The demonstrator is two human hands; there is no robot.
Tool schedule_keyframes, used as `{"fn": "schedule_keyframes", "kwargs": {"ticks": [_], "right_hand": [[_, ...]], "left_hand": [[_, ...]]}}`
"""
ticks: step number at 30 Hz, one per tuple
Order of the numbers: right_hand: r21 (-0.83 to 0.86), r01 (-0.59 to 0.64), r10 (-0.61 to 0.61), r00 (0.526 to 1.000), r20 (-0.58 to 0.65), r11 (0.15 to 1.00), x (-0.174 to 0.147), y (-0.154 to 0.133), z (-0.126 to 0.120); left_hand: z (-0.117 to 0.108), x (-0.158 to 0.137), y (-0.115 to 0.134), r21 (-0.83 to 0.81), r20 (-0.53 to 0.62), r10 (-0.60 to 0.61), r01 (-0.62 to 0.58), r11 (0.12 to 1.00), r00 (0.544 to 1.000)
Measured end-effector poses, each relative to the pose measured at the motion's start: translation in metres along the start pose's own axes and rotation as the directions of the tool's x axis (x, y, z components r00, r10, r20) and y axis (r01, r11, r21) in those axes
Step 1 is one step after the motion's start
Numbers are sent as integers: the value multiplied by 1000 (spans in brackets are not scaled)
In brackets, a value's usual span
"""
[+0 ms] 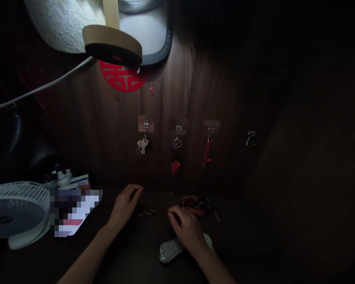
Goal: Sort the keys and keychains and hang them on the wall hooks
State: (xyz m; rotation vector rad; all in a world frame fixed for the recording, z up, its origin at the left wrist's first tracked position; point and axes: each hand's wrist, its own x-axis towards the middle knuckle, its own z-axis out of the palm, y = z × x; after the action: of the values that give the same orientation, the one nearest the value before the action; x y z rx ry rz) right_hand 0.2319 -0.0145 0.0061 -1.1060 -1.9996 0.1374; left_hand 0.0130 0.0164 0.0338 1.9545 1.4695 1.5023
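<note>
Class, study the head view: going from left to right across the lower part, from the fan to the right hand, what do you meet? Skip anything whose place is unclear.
White fan → pixelated pale sheet → left hand → small yellow-dotted item → right hand.

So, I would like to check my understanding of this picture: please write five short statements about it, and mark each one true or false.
1. The right hand partly hides a silvery object. True.
2. The silver keys hang from the rightmost hook. False: the silver keys hang from the leftmost hook.
3. A red strap hangs from the third hook from the left. True.
4. The fan is at the picture's right edge. False: the fan is at the left edge.
5. Both hands are clasped together. False: the left hand is apart from the right.
</note>
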Motion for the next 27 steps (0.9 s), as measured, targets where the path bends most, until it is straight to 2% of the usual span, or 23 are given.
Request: {"fn": "schedule_keyframes", "kwargs": {"ticks": [5,11,15,20,24,27], "right_hand": [[-10,-15,15,1000,2,1000,0,3,2],[-33,-57,56,998,-41,998,3,13,0],[-15,-99,97,992,-86,995,5,22,-5],[4,-195,194,973,-126,981,6,36,-12],[43,-317,320,937,-139,947,7,42,-19],[68,-361,367,920,-141,930,8,44,-22]], "left_hand": [[4,-17,-8,-43,47,-47,49,998,998],[10,-30,-27,67,61,-12,8,998,998],[12,-35,-30,98,132,7,-20,995,991],[13,-38,-26,166,224,62,-100,981,973],[16,-40,-28,180,293,80,-137,974,953],[19,-42,-32,194,356,79,-157,968,931]]}}
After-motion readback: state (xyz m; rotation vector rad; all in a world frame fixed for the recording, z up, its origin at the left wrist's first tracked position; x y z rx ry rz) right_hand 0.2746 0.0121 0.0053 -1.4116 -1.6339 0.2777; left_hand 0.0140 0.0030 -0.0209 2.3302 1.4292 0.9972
